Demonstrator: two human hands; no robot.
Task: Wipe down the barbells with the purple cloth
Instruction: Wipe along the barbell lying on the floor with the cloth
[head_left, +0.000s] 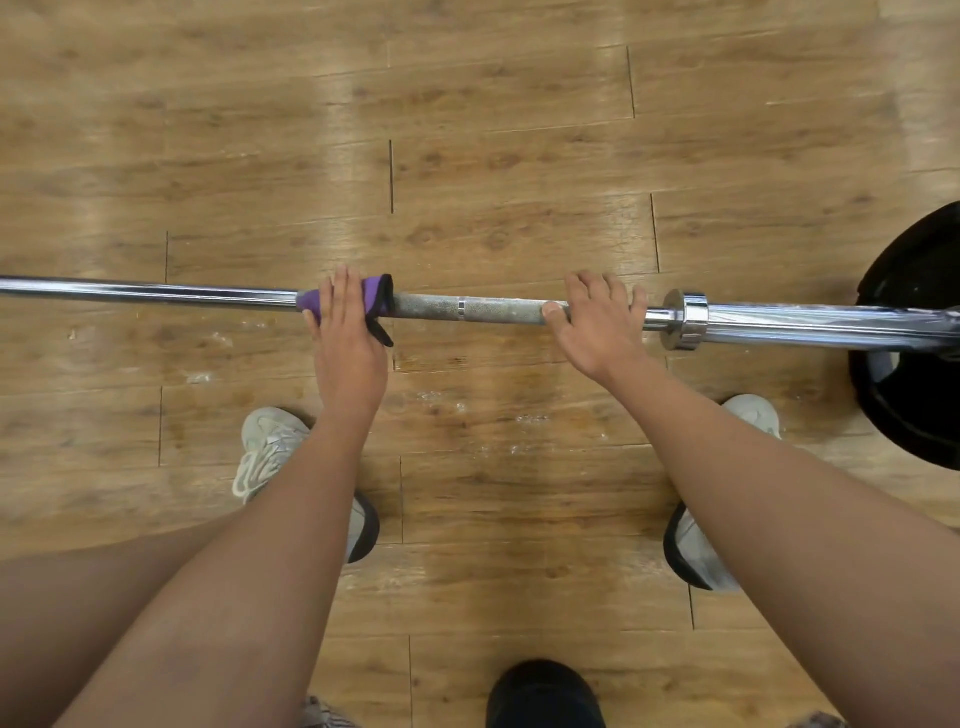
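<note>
Barbell: 1 | purple cloth: 1 | hands: 2, left hand and right hand | black weight plate: 1 | pale shoes: 2, left shoe, right shoe

— What is underfoot?
— A floor of wood-look planks, warm mid-brown with darker knots and grain, laid left to right in staggered rows.
— Can you see the joints?
— Yes, thin dark seams mark where plank ends meet, both far and near.
— And the light?
— The surface is glossy; pale, soft-edged glare bands run from far to near, one left of centre and others further right.
— Any marks?
— Small whitish scuffs are scattered across the middle planks, with a few more to the left
</note>
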